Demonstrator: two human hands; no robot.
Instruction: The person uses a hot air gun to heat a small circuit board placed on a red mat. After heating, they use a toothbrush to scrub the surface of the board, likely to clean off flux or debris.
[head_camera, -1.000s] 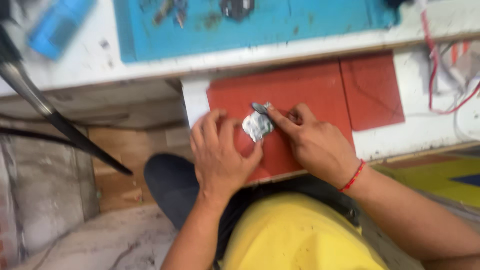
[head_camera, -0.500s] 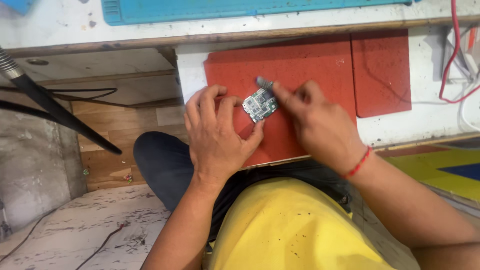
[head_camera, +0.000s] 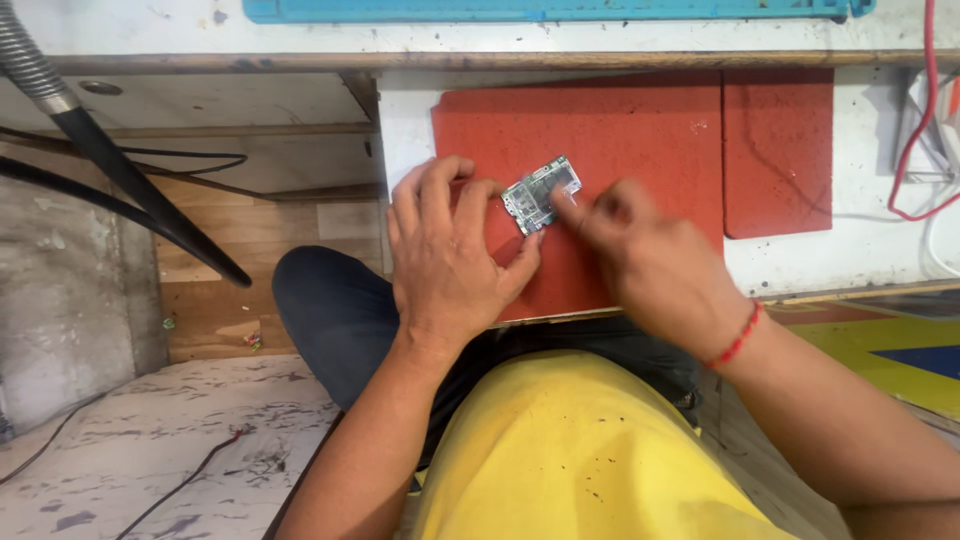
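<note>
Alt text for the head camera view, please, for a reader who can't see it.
Seen from above, the left hand steadies a small green circuit board on a red mat while the right hand touches the board's edge with its fingers. A blue mat lies on the shelf above; black hoses run at left.

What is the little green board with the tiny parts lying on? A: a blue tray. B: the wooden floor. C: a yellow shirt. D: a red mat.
D: the small circuit board lies on the red mat, steadied by the left hand while the right hand touches it.
</note>
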